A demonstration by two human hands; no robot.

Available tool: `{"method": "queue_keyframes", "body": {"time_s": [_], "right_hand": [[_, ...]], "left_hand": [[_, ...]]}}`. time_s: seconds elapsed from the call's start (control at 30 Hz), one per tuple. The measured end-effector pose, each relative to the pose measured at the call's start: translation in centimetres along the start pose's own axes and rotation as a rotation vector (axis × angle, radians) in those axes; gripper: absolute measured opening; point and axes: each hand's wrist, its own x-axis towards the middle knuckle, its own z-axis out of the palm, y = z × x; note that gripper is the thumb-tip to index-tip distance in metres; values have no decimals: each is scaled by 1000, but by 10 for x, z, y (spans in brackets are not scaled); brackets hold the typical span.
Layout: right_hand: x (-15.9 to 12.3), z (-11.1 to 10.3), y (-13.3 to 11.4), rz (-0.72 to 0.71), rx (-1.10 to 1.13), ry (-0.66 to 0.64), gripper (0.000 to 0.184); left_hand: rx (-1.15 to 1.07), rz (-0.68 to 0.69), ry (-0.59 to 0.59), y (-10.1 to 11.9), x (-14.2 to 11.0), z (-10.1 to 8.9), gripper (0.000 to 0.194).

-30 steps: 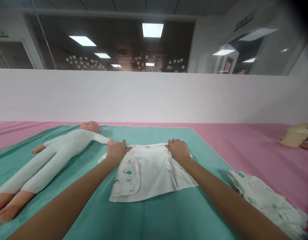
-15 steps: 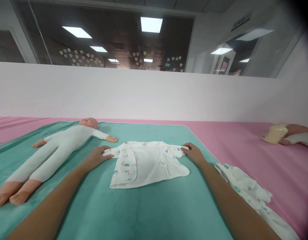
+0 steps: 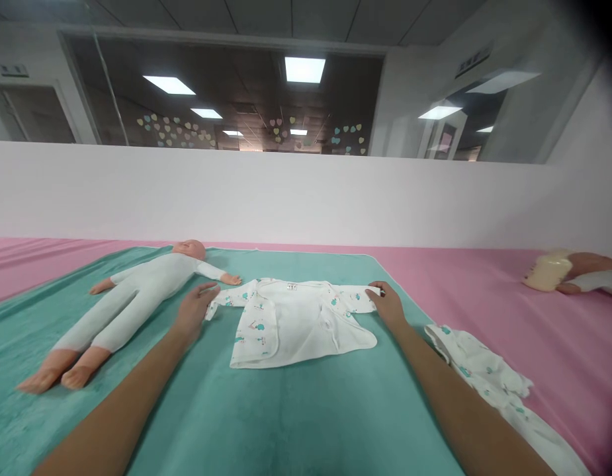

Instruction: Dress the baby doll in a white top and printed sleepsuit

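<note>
A small white baby shirt [image 3: 296, 320] with teal prints lies spread flat on a teal mat [image 3: 266, 410], sleeves out to both sides. My left hand [image 3: 194, 309] lies flat and open at the tip of the shirt's left sleeve. My right hand [image 3: 388, 305] pinches the end of the right sleeve against the mat. A baby doll [image 3: 131, 297] in a white bodysuit lies on its back to the left, one arm reaching toward the shirt.
The mat lies on a pink sheet [image 3: 484, 284]. A crumpled printed white garment [image 3: 489, 383] lies at the mat's right edge. Far right, another doll's limbs and a cream object [image 3: 546, 272] rest on the sheet. A white partition wall [image 3: 286, 195] runs behind.
My hands slid outward from the shirt's collar to the sleeve ends, and both sleeves now lie stretched out sideways. The view shifted slightly.
</note>
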Motion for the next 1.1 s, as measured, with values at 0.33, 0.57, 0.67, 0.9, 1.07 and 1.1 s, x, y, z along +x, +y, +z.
{"method": "queue_keyframes", "body": {"time_s": [0.33, 0.57, 0.67, 0.9, 1.07, 1.1], "right_hand": [[9, 6, 19, -30, -220, 9, 31], [13, 10, 28, -2, -275, 3, 29], [13, 11, 31, 6, -289, 12, 26], [17, 12, 36, 23, -307, 2, 22], [18, 13, 37, 44, -321, -4, 22], [18, 13, 37, 49, -325, -4, 22]], "left_hand": [[153, -139, 189, -19, 14, -13, 40], [578, 327, 288, -5, 4, -2, 28], [689, 404, 62, -9, 0, 13, 33], [938, 130, -182, -15, 2, 22, 47], [1071, 86, -79, -14, 9, 2, 38], [1090, 68, -42, -14, 10, -2, 40]]}}
